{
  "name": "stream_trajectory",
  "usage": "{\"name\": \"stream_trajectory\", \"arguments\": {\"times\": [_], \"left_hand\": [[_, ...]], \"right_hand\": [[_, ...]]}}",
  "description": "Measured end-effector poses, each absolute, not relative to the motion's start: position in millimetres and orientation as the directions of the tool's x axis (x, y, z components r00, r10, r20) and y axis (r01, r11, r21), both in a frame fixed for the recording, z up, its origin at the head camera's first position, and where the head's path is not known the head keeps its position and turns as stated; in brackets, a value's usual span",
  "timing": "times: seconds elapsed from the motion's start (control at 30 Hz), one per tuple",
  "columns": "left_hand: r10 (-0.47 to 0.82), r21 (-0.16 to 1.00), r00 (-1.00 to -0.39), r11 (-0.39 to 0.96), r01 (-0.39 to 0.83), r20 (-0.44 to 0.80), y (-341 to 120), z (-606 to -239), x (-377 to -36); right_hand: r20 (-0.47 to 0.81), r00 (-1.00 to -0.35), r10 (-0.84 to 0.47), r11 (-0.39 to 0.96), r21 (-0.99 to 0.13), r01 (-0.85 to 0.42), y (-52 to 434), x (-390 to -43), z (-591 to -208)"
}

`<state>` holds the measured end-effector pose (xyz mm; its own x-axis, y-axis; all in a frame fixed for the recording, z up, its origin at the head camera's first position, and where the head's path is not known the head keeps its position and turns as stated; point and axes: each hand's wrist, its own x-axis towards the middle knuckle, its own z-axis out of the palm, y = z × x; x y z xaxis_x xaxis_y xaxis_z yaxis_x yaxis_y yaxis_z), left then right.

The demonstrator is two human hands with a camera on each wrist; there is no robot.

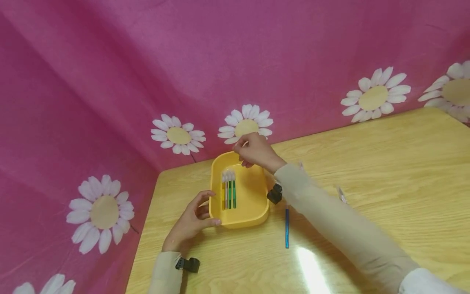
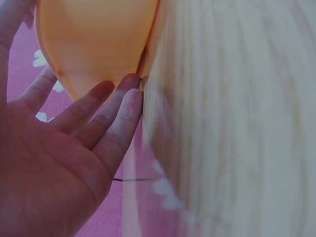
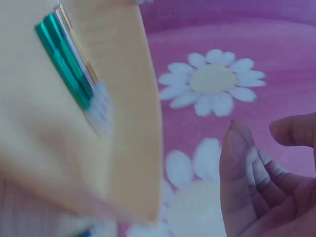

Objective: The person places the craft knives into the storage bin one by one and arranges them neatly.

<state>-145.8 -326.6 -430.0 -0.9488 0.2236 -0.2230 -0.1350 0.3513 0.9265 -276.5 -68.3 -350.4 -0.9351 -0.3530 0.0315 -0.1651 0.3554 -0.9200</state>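
Note:
A yellow tray (image 1: 253, 218) stands on the table, with several slim sticks (image 1: 229, 195) side by side along its left part. Their shafts are shiny green, yellow and pinkish, with whitish tips at the far end. My left hand (image 1: 189, 226) touches the tray's near left corner, thumb and forefinger at the rim. In the left wrist view its other fingers (image 2: 116, 116) lie fairly straight against the outer wall. Over the tray's far right edge, my right hand (image 1: 257, 151) hovers with loosely bent fingers. The right wrist view shows a gap between thumb and fingertips (image 3: 234, 148), nothing held.
A blue stick (image 1: 287, 228) lies on the table (image 1: 396, 171) right of the tray. Farther right, a small pale object (image 1: 342, 194) lies beside the right sleeve (image 1: 338, 220). A pink cloth with daisies (image 1: 246, 127) hangs right behind the table.

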Motion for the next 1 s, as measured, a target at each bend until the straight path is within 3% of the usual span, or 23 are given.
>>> {"name": "stream_trajectory", "arguments": {"times": [0.33, 1.0], "left_hand": [[0.171, 0.924, -0.955, 0.342, -0.173, -0.242, -330, -431, -141], [0.229, 0.927, -0.953, 0.360, -0.108, -0.200, -327, -430, -143]], "right_hand": [[0.087, -0.927, -0.365, 0.437, -0.863, -0.253, 0, -260, -346], [0.107, -0.936, -0.336, 0.698, -0.639, -0.323, 107, -232, -383]]}}
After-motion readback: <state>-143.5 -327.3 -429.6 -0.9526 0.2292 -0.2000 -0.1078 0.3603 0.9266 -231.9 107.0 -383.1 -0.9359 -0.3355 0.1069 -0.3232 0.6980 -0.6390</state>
